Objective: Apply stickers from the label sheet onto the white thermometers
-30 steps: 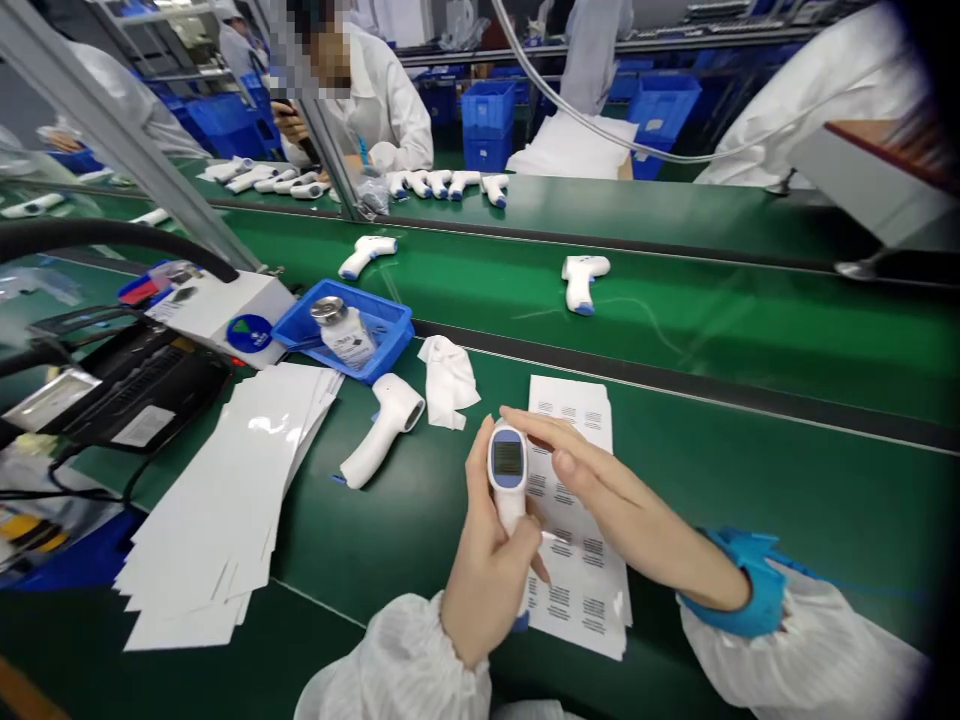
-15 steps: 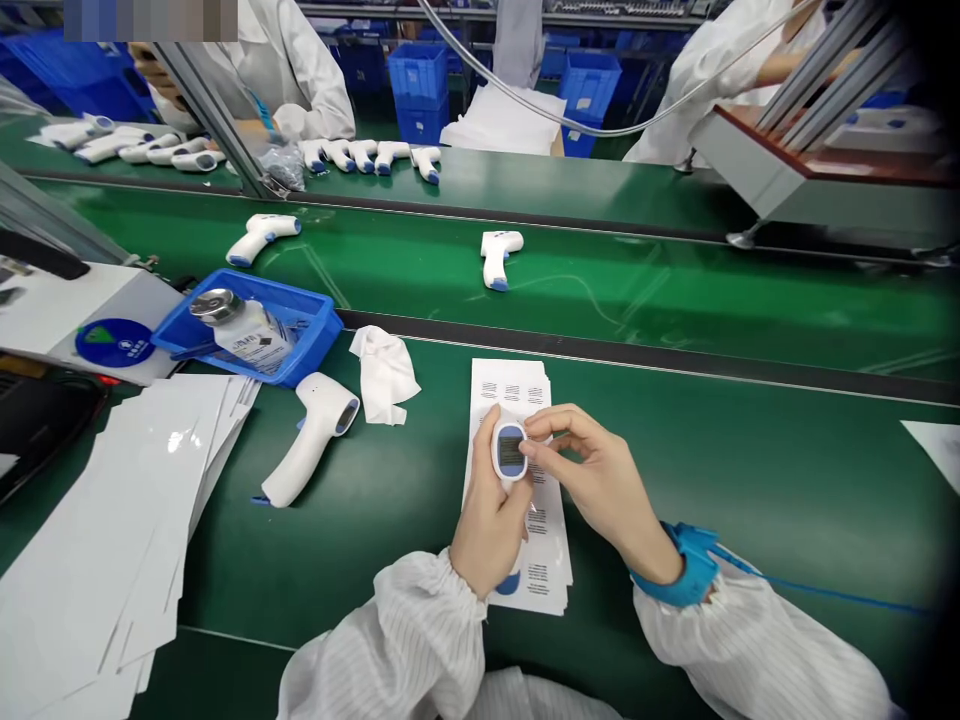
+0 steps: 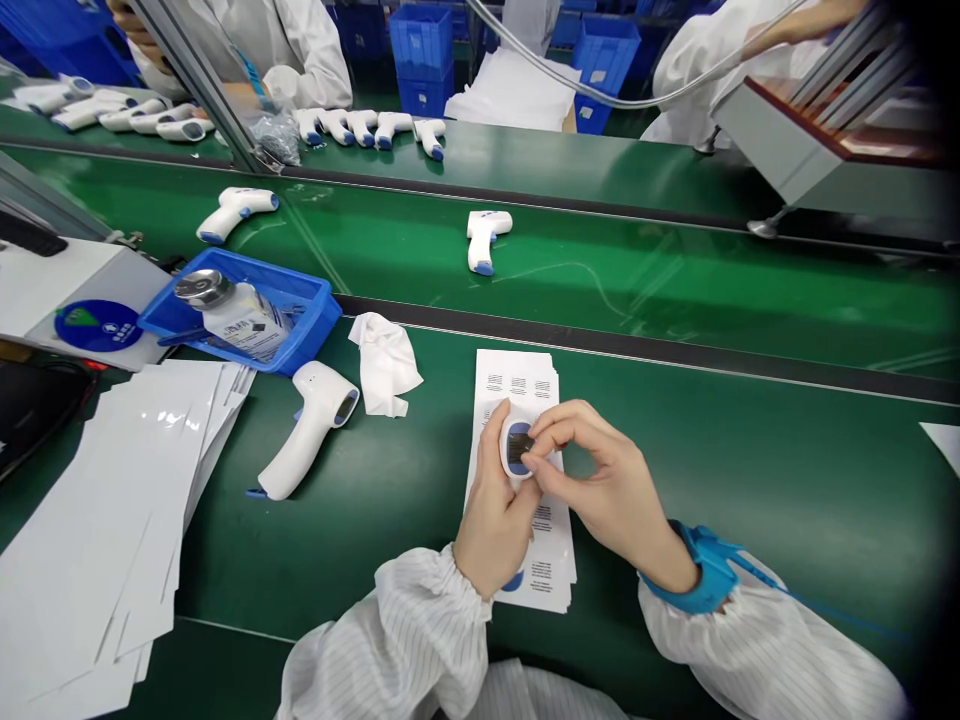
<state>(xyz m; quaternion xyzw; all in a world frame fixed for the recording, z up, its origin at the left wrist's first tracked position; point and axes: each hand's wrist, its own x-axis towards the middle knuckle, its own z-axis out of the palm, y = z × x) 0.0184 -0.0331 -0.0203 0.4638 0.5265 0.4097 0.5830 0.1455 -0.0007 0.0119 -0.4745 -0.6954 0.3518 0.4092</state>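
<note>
My left hand [image 3: 495,520] is wrapped round a white forehead thermometer [image 3: 505,462], its dark screen with a blue surround facing up. The thumb and index fingertip of my right hand [image 3: 592,470] are pinched together at the screen's right edge. Whatever lies between those fingertips is too small to make out. Beneath both hands lies a stack of printed label sheets [image 3: 551,585]. Another white thermometer [image 3: 304,440] rests on its side to the left, close to a crumpled white cloth [image 3: 386,365].
A blue tray [image 3: 319,330] holding a metal-topped bottle [image 3: 244,320] stands at the left, behind a pile of white sheets [image 3: 112,510]. Across the bench runs a green belt carrying two thermometers [image 3: 238,212]. Co-workers in white sleeves [image 3: 307,60] sit beyond, near more thermometers [image 3: 360,128].
My right fingertips have closed into a tighter pinch at the screen. The thermometers on the belt have shifted left. The whole view has tilted slightly downward.
</note>
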